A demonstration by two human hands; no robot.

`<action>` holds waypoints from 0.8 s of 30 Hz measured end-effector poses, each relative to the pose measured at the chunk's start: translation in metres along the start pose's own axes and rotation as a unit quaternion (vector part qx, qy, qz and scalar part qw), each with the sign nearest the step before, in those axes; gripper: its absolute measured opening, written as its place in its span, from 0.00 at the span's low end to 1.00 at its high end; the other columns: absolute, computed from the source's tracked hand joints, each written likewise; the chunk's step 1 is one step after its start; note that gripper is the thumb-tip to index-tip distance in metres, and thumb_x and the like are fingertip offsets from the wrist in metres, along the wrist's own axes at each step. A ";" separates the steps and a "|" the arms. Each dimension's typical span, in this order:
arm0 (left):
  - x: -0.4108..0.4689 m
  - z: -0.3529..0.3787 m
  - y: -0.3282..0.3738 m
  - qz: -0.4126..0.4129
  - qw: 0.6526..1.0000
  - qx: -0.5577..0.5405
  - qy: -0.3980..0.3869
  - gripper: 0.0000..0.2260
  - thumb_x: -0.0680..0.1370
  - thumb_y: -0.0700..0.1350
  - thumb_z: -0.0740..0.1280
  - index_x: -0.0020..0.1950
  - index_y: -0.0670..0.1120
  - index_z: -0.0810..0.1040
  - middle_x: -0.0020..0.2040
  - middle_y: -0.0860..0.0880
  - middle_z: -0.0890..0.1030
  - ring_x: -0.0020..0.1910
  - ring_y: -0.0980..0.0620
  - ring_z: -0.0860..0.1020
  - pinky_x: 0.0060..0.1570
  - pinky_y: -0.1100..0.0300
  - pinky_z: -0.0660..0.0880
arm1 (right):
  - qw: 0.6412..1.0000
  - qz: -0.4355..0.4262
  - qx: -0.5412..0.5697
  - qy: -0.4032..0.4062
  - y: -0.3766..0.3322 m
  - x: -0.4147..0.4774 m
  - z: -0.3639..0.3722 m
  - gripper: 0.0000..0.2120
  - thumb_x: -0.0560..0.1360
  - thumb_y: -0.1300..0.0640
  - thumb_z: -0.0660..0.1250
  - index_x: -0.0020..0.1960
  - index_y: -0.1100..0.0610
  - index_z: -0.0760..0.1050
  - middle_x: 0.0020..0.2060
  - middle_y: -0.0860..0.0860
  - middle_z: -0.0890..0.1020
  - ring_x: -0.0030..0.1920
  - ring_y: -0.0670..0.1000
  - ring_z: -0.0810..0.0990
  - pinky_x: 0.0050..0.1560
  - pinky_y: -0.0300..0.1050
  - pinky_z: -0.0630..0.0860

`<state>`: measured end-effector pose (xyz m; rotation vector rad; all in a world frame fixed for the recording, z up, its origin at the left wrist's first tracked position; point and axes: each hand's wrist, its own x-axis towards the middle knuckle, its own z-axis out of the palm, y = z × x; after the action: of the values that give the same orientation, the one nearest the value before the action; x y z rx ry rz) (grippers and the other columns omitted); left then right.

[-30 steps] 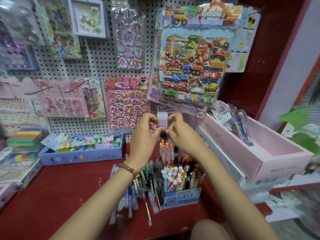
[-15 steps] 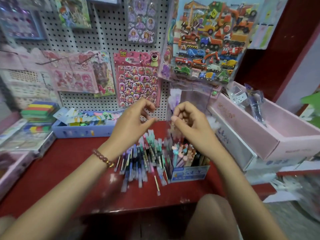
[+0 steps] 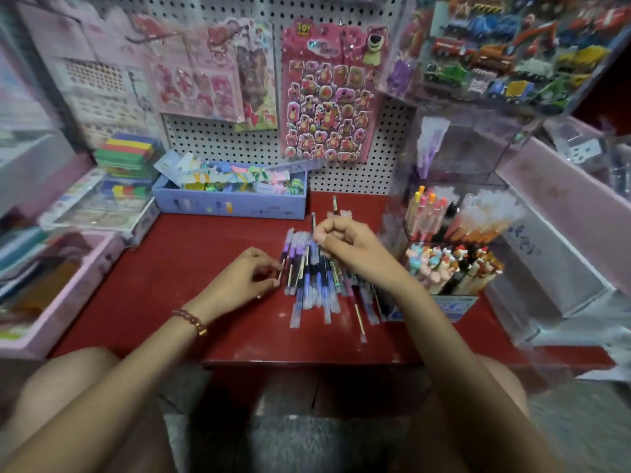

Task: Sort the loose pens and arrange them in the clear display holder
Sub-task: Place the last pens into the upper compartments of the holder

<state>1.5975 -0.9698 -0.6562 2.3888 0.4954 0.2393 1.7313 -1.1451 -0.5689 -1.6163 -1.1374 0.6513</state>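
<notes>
A pile of loose pens (image 3: 316, 285) lies on the red shelf (image 3: 164, 285), mostly purple, blue and clear barrels. My right hand (image 3: 345, 245) is fisted above the pile's far end, gripping two thin pens that stick up from it. My left hand (image 3: 247, 276) rests at the pile's left edge, fingertips pinching a pen there. The clear display holder (image 3: 457, 172) stands at the right, with purple pens in its rear slot and orange and pink pens (image 3: 426, 213) in front. A box of character-topped pens (image 3: 450, 268) sits before it.
A blue box of small packets (image 3: 228, 196) sits against the pegboard (image 3: 341, 179). Sticker sheets (image 3: 327, 90) hang above. Pink boxes flank the shelf at the left (image 3: 51, 302) and right (image 3: 560, 186). My knees are below the shelf's front edge.
The view tilted downward. Both hands dropped from the holder's top down to the pen pile; the right hand now grips pens and the left touches the pile.
</notes>
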 end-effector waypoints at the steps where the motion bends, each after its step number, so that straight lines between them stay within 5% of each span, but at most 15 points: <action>1: 0.001 0.004 -0.004 -0.005 1.000 0.003 -0.005 0.10 0.73 0.43 0.72 0.53 0.53 0.79 0.54 0.50 0.72 0.49 0.55 0.75 0.59 0.61 0.70 | 1.000 0.010 0.006 0.007 0.007 0.002 0.003 0.07 0.79 0.63 0.60 0.43 0.56 0.72 0.30 0.51 0.71 0.30 0.45 0.66 0.30 0.30 0.64; 5: 0.009 0.014 -0.004 -0.009 0.999 0.053 0.003 0.11 0.73 0.47 0.71 0.56 0.52 0.79 0.54 0.53 0.71 0.50 0.55 0.74 0.54 0.57 0.72 | 1.000 0.017 -0.011 0.017 0.031 0.005 0.014 0.06 0.79 0.63 0.61 0.43 0.57 0.72 0.29 0.47 0.71 0.27 0.40 0.67 0.32 0.31 0.65; 8: 0.010 0.021 -0.002 -0.025 0.996 0.077 0.041 0.08 0.73 0.46 0.70 0.51 0.49 0.77 0.52 0.51 0.72 0.48 0.52 0.75 0.48 0.55 0.74 | 0.999 0.009 -0.042 0.003 0.040 0.005 0.019 0.05 0.78 0.62 0.62 0.44 0.57 0.74 0.32 0.50 0.73 0.32 0.46 0.68 0.35 0.39 0.66; 12: 0.010 0.025 -0.003 -0.047 0.987 0.085 0.127 0.08 0.71 0.40 0.70 0.45 0.45 0.72 0.43 0.49 0.74 0.39 0.48 0.74 0.37 0.57 0.66 | 0.998 0.004 -0.064 -0.025 0.046 -0.004 0.022 0.05 0.79 0.59 0.62 0.45 0.56 0.74 0.33 0.48 0.72 0.32 0.45 0.68 0.34 0.38 0.67; 19: 0.007 0.011 0.000 -0.093 0.943 -0.221 0.231 0.17 0.69 0.31 0.71 0.36 0.49 0.68 0.36 0.51 0.78 0.25 0.62 0.70 0.31 0.70 0.68 | 0.996 0.054 -0.064 0.007 0.051 -0.012 0.028 0.06 0.79 0.59 0.62 0.45 0.51 0.74 0.31 0.47 0.73 0.29 0.40 0.70 0.33 0.34 0.68; 24: -0.015 0.013 0.031 0.006 0.931 -0.328 0.159 0.15 0.70 0.28 0.70 0.40 0.48 0.71 0.40 0.53 0.80 0.28 0.61 0.67 0.31 0.70 0.67 | 0.991 0.109 -0.037 0.073 0.055 -0.007 0.035 0.13 0.80 0.52 0.58 0.63 0.53 0.71 0.37 0.49 0.78 0.28 0.38 0.72 0.36 0.38 0.67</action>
<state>1.5970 -1.0053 -0.6458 1.7020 0.4556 0.6889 1.7188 -1.1396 -0.6330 -1.8368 -0.8948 0.6260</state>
